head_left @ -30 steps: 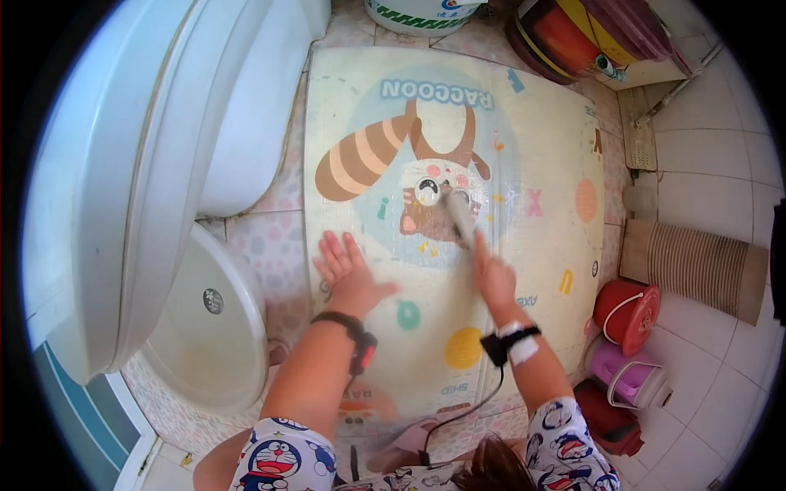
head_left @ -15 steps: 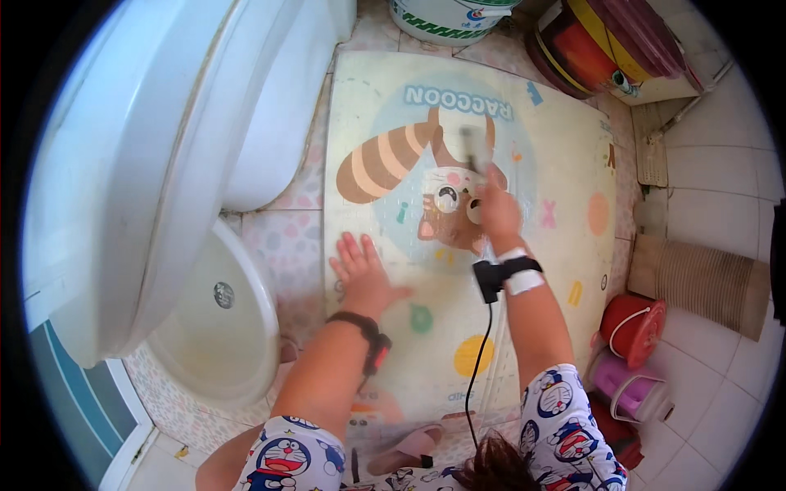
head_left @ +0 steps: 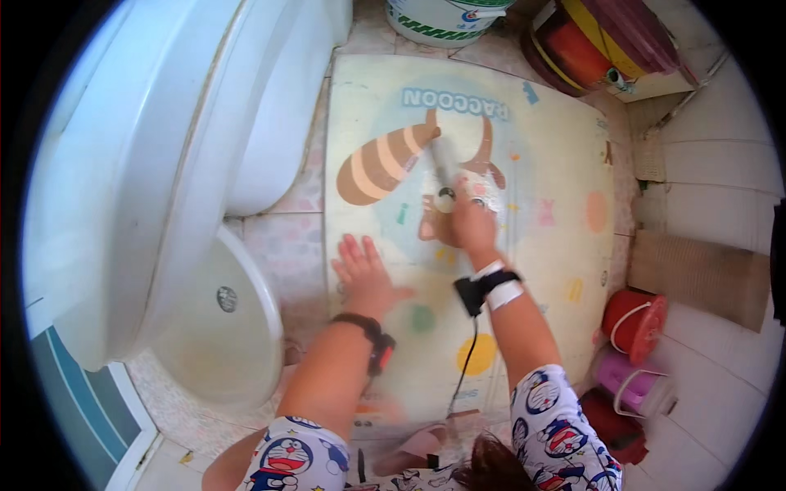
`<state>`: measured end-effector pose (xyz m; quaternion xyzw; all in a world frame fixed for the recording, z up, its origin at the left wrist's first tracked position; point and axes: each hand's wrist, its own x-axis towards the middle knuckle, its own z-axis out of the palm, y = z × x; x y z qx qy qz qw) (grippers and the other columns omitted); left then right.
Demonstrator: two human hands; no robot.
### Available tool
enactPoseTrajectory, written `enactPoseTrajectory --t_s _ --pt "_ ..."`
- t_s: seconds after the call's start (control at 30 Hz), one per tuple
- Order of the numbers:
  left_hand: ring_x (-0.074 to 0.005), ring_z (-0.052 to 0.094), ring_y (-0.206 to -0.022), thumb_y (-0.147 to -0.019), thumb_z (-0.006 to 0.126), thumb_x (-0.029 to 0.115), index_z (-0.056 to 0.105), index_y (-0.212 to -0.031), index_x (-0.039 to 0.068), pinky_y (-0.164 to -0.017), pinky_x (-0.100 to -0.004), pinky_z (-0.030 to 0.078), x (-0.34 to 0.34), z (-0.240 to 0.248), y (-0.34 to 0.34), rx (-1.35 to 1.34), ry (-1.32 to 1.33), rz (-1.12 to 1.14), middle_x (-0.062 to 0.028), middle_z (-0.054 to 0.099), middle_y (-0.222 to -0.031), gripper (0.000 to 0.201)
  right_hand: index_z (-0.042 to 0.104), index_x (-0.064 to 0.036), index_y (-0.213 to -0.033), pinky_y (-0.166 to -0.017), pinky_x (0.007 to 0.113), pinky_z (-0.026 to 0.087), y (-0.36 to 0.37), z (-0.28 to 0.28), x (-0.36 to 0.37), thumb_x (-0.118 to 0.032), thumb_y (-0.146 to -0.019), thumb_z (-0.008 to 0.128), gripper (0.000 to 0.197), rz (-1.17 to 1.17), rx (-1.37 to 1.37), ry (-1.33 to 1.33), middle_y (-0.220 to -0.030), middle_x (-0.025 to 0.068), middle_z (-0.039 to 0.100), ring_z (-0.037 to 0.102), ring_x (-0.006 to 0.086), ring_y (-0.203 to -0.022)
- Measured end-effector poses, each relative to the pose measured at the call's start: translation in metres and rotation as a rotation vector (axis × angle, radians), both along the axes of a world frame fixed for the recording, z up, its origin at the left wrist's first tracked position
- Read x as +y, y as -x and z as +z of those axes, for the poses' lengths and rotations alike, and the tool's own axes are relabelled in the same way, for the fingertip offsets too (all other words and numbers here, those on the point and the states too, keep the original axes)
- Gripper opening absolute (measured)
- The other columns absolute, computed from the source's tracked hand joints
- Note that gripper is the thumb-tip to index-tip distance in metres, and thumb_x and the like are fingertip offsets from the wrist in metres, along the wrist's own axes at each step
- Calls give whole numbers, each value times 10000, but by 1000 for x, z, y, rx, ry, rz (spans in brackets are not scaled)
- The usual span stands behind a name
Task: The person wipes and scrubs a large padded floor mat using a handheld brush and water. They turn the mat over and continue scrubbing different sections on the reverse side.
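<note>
A cream play mat printed with a brown raccoon and coloured shapes lies flat on the tiled floor, wet and shiny in the middle. My left hand presses flat on it near its left edge, fingers spread, holding nothing. Over the raccoon's face, my right hand is closed round a slim grey-white brush-like tool. Motion smears this tool, so its exact kind does not show. Its far end points up and left, towards the base of the raccoon's striped tail.
White bathroom fixtures fill the left side, with a rounded basin close to the mat. A white bucket and a large red-and-yellow tub stand beyond the far edge. Along the right are a red bucket and a purple pail.
My right hand has moved left and a little nearer to me with the brush-like tool, whose far end has swung left. My left hand stays in place on the mat.
</note>
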<state>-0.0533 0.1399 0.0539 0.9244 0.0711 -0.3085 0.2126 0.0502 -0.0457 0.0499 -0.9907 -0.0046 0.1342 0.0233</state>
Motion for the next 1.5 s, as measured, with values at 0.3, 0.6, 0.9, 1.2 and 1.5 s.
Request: enactPoseTrajectory --t_s 0.3,0.6,0.9,1.2,1.5 --pt "-436 -242 -1248 -546 708 558 -147 -1318 -62 -971 -554 -142 14 -1 10 29 -7 34 -313 -221 -1348 1308 373 -128 -1301 -435 418 421 207 15 -58 -116 -814 476 498 -110 32 -254 -586 163 563 541 329 -478" --pt "-419 -214 -1266 -574 699 531 -119 -1331 -50 -985 -544 -123 0 13 5 -8 51 -4 -304 -197 -1361 1257 323 -170 -1319 -477 460 437 59 4 25 -205 -863 407 464 -16 -138 -213 -617 195 572 556 361 -520" --pt "-292 330 -1231 -722 400 -54 395 -1220 -63 -1001 -315 303 74 -14 22 -539 344 24 -179 325 -1341 498 339 -205 -1329 -418 378 441 263 39 -57 -90 -759 521 609 406 170 -189 -575 79 521 520 270 -448" --pt "-272 315 -1240 -800 373 82 378 -1242 -33 -1004 -345 300 52 -1 -7 -237 224 96 -165 334 -1337 457 282 -193 -1335 -479 468 420 119 -2 19 -214 -871 435 489 -149 -22 -200 -598 193 556 543 377 -531" --pt "-235 256 -1279 -814 356 106 262 -1342 49 -1029 -315 259 61 15 -20 80 -112 -220 -101 194 -1424 539 293 -199 -1348 -350 363 393 230 15 -89 -150 -786 496 599 136 55 132 -527 73 545 541 221 -423"
